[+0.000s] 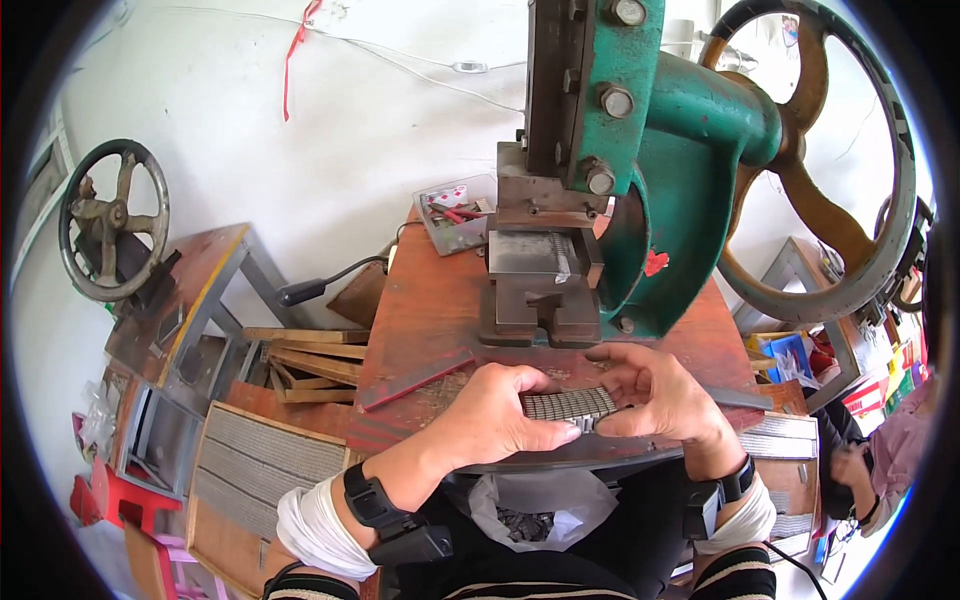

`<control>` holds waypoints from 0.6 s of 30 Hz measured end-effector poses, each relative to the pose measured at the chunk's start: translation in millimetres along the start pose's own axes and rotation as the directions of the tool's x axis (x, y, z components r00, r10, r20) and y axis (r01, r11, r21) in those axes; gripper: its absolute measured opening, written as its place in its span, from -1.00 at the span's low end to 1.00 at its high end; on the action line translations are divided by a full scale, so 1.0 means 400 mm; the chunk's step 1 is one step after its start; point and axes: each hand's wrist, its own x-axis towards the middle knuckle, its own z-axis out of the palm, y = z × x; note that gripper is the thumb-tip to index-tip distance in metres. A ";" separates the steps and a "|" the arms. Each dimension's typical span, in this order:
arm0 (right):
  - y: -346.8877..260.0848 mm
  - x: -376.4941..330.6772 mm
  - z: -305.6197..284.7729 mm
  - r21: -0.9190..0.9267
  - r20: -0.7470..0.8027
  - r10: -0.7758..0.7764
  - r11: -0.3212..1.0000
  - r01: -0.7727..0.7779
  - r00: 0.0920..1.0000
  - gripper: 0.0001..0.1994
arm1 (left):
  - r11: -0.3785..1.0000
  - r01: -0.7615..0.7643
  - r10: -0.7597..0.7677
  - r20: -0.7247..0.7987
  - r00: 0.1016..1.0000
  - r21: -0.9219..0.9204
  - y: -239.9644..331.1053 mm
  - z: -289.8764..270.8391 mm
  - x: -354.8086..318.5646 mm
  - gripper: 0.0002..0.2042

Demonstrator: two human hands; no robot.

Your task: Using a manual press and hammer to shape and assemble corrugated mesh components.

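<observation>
Between my two hands is a block of small grey metal pieces packed in tight rows (568, 404), held over the near edge of the red-brown table (420, 320). My left hand (500, 410) grips its left end, thumb along the near side. My right hand (655, 395) closes on the right end with thumb and fingers; a few pieces at the near side show beside the thumb. Just beyond the hands stands a green hand press (690, 200) with a dark steel die base (540, 310) under its ram. Whether any pieces are loose is too small to tell.
A red-edged bar (418, 380) lies left of my hands. A plastic box with red-handled pliers (458, 213) sits behind. Below is a plastic bag of dark metal bits (530, 520). Trays of metal rows (265, 455) flank the table. Another person's hand (852, 468) shows at right.
</observation>
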 end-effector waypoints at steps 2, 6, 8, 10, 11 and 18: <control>0.009 0.004 0.000 -0.093 0.004 -0.047 0.995 0.047 0.999 -0.20 | 0.999 -0.040 0.040 -0.015 0.999 -0.001 -0.031 0.002 -0.002 -0.53; 0.115 0.034 0.033 -0.540 0.074 -0.405 0.752 0.379 0.911 -0.25 | 0.812 -0.301 0.395 -0.092 0.914 0.501 -0.157 0.011 -0.011 -0.47; 0.170 0.041 0.037 -0.700 0.115 -0.442 0.599 0.389 0.889 -0.26 | 0.689 -0.323 0.469 -0.059 0.881 0.648 -0.195 0.022 -0.009 -0.42; 0.202 0.045 0.029 -0.704 0.134 -0.450 0.584 0.404 0.883 -0.27 | 0.563 -0.253 0.453 -0.038 0.891 0.787 -0.183 0.031 -0.018 -0.33; 0.201 0.041 0.027 -0.718 0.136 -0.452 0.568 0.402 0.881 -0.26 | 0.542 -0.198 0.389 -0.035 0.921 0.817 -0.161 0.036 -0.024 -0.25; 0.184 0.016 0.023 -0.690 0.057 -0.386 0.651 0.316 0.921 -0.21 | 0.523 -0.252 0.509 -0.061 0.859 0.814 -0.189 0.133 0.028 -0.23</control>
